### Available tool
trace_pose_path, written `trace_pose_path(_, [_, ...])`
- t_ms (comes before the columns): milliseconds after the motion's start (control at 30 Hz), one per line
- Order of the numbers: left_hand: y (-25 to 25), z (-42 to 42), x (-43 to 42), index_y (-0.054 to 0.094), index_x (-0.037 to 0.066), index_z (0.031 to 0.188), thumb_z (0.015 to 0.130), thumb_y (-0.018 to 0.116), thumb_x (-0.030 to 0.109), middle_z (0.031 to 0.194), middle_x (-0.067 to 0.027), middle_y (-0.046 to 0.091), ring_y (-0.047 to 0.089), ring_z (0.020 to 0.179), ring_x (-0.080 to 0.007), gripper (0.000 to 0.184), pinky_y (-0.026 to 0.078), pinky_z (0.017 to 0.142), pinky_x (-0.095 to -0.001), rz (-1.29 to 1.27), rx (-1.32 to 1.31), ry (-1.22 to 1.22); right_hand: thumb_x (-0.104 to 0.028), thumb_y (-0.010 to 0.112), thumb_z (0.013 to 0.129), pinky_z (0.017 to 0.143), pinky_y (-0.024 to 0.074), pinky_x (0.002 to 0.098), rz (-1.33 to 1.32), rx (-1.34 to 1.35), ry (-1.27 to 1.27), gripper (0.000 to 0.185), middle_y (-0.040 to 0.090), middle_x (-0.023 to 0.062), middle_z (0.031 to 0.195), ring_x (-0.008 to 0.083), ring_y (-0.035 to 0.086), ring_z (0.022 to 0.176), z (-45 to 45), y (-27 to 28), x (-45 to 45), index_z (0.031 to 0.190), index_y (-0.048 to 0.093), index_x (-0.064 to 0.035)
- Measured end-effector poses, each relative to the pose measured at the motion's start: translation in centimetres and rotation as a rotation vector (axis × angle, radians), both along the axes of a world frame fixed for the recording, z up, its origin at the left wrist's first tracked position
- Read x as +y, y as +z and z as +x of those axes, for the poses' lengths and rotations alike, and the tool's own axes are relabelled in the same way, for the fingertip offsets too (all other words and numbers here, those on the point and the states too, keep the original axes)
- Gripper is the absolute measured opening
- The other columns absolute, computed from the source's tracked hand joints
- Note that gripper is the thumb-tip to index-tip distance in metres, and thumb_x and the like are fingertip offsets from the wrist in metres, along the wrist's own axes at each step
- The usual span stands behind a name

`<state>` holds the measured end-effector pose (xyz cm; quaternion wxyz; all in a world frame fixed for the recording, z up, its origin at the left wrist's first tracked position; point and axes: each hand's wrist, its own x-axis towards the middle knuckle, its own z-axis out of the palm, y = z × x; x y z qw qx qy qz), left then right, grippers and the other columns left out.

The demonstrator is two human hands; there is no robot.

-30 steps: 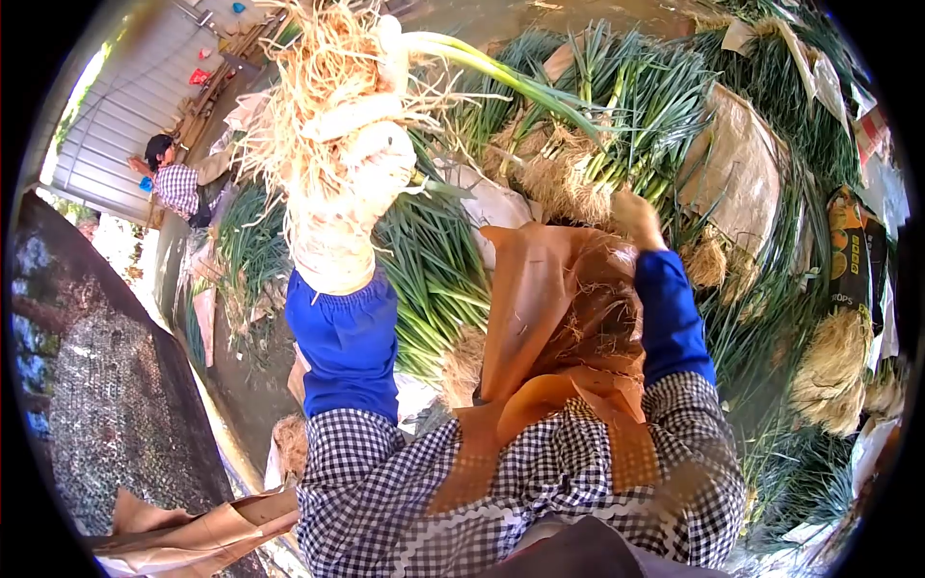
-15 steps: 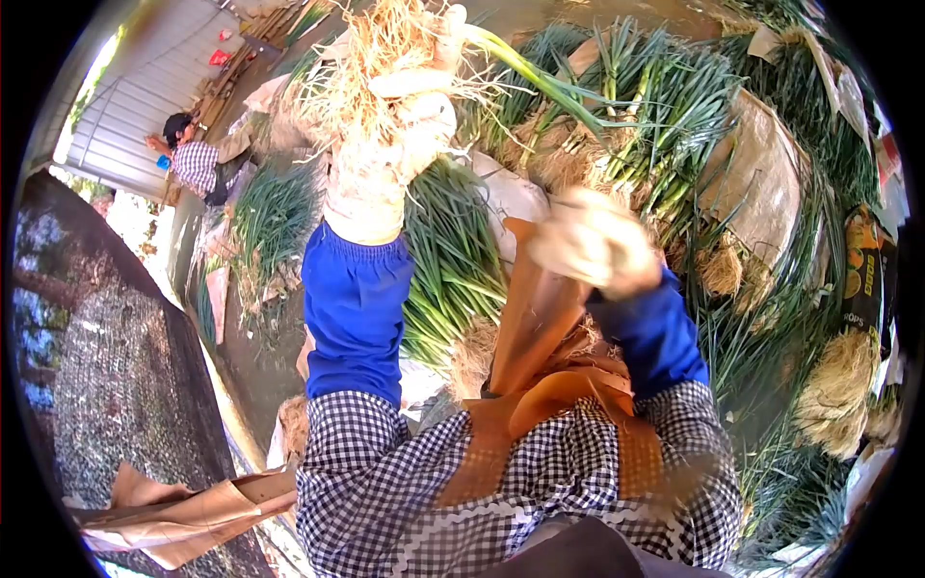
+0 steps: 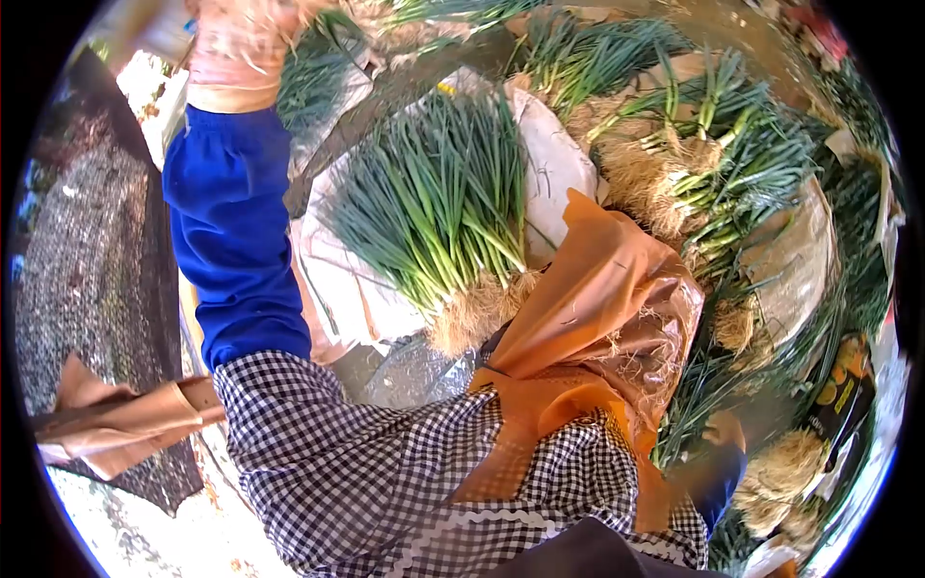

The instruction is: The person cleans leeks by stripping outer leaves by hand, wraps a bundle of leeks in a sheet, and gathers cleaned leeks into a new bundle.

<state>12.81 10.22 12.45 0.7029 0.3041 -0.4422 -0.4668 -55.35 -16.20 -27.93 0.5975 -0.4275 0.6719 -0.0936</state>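
Observation:
My left hand (image 3: 241, 53), in a pale glove below a blue sleeve, reaches to the upper left edge of the view. Pale root strands of a green onion bunch (image 3: 299, 12) show at its fingers, which the frame edge partly cuts off. Low on the right, my right hand (image 3: 725, 429) is small, blurred and mostly hidden by my body and a dark smear; its fingers cannot be made out. A large bundle of green onions (image 3: 443, 202) lies between my arms on a white sack (image 3: 554, 178), its roots towards me. An orange apron (image 3: 597, 299) hangs at my front.
More green onions (image 3: 713, 173) lie in heaps at the right, with tan sacking (image 3: 795, 260) among them. A dark printed bag (image 3: 843, 390) and a rooty bunch (image 3: 785, 472) are at the lower right. Dark netting (image 3: 92, 279) and a brown wrapped pole (image 3: 135, 419) stand left.
My view has turned right. My left hand has moved to the upper left edge with its bunch. My right hand has dropped from the middle to the lower right. The other person has left view.

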Motion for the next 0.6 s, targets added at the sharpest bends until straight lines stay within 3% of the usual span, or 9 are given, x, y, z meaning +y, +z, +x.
trace_pose_path(233, [-16.0, -1.1, 6.5, 0.044, -0.001, 0.121, 0.082, 0.056, 0.01, 0.107, -0.0157, 0.059, 0.054, 0.096, -0.0262, 0.042, 0.041, 0.088, -0.0396, 0.279, 0.255, 0.421, -0.03, 0.052, 0.082, 0.076, 0.0434, 0.0339, -0.501, 0.471, 0.216, 0.03, 0.057, 0.0122, 0.092, 0.0276, 0.053, 0.081, -7.1, 2.3, -9.2, 0.094, 0.057, -0.0035])
trace_pose_path(333, [-26.0, -3.3, 10.4, 0.044, 0.0, 0.123, 0.08, 0.058, 0.002, 0.115, -0.0198, 0.055, 0.056, 0.106, -0.0329, 0.045, 0.043, 0.096, -0.046, 0.452, 0.549, 0.37, -0.03, 0.05, 0.084, 0.081, 0.0423, 0.0358, -0.764, 0.801, 0.441, 0.032, 0.057, 0.0139, 0.097, 0.0311, 0.052, 0.088, -8.5, 6.4, -15.1, 0.099, 0.056, -0.0026])
trace_pose_path(367, [-30.5, -4.0, 11.0, 0.041, 0.0, 0.126, 0.08, 0.058, 0.003, 0.118, -0.0191, 0.054, 0.051, 0.112, -0.0341, 0.049, 0.039, 0.1, -0.0469, 0.547, 0.651, 0.247, -0.03, 0.049, 0.084, 0.082, 0.042, 0.0364, -0.84, 0.89, 0.509, 0.033, 0.057, 0.0145, 0.099, 0.0323, 0.052, 0.09, -8.3, 7.7, -17.1, 0.101, 0.056, -0.0024])
trace_pose_path(400, [-34.9, -5.6, 12.3, 0.044, -0.001, 0.124, 0.079, 0.056, 0.003, 0.116, -0.0161, 0.055, 0.052, 0.11, -0.0333, 0.047, 0.037, 0.101, -0.0459, 0.598, 0.714, 0.274, -0.03, 0.049, 0.085, 0.084, 0.0416, 0.037, -0.917, 0.972, 0.584, 0.034, 0.057, 0.015, 0.101, 0.0334, 0.052, 0.092, -8.1, 8.9, -19.0, 0.102, 0.055, -0.0021])
trace_pose_path(433, [-36.0, -6.8, 13.1, 0.047, -0.002, 0.12, 0.077, 0.056, 0.003, 0.114, -0.013, 0.056, 0.055, 0.1, -0.0279, 0.044, 0.042, 0.096, -0.0406, 1.093, 0.28, 0.351, -0.03, 0.048, 0.085, 0.085, 0.0413, 0.0376, -1.01, 1.035, 0.679, 0.035, 0.057, 0.0156, 0.103, 0.0346, 0.052, 0.094, -7.5, 9.7, -21.3, 0.104, 0.055, -0.0018])
trace_pose_path(467, [-43.6, -7.8, 15.0, 0.054, -0.003, 0.111, 0.075, 0.058, 0.006, 0.109, -0.0124, 0.058, 0.057, 0.088, -0.0246, 0.037, 0.046, 0.085, -0.034, 1.105, 0.144, 0.347, -0.03, 0.047, 0.086, 0.087, 0.0409, 0.0382, -1.114, 1.093, 0.782, 0.036, 0.057, 0.0162, 0.105, 0.0358, 0.052, 0.096, -6.9, 10.8, -23.4, 0.106, 0.055, -0.0015])
trace_pose_path(500, [-47.5, -9.8, 15.1, 0.061, -0.002, 0.1, 0.071, 0.06, 0.005, 0.102, -0.01, 0.06, 0.057, 0.084, -0.024, 0.029, 0.046, 0.08, -0.0313, 0.928, 0.394, 0.486, -0.03, 0.047, 0.086, 0.088, 0.0406, 0.0389, -1.265, 1.141, 0.918, 0.037, 0.057, 0.0168, 0.107, 0.037, 0.051, 0.098, -6.3, 11.2, -26.0, 0.107, 0.055, -0.0012])
trace_pose_path(533, [-50.8, -11.0, 16.3, 0.065, 0.001, 0.09, 0.071, 0.057, 0.004, 0.096, -0.0086, 0.064, 0.058, 0.084, -0.0231, 0.021, 0.046, 0.08, -0.0298, 1.002, 0.055, 0.583, -0.03, 0.046, 0.087, 0.09, 0.0402, 0.0395, -1.629, 1.183, 1.09, 0.038, 0.057, 0.0173, 0.109, 0.0381, 0.051, 0.1, -5.1, 11.0, -28.6, 0.109, 0.054, -0.0009])
trace_pose_path(600, [-53.8, -10.8, 18.5, 0.066, 0.002, 0.091, 0.071, 0.054, 0.004, 0.093, -0.0077, 0.066, 0.059, 0.085, -0.0199, 0.023, 0.045, 0.08, -0.0294, 1.051, -0.655, 0.412, -0.035, 0.043, 0.091, 0.093, 0.0364, 0.0368, -0.787, 1.144, 0.899, 0.045, 0.054, 0.024, 0.113, 0.04, 0.047, 0.107, 12.6, 18.4, -21.1, 0.111, 0.053, 0.0038])
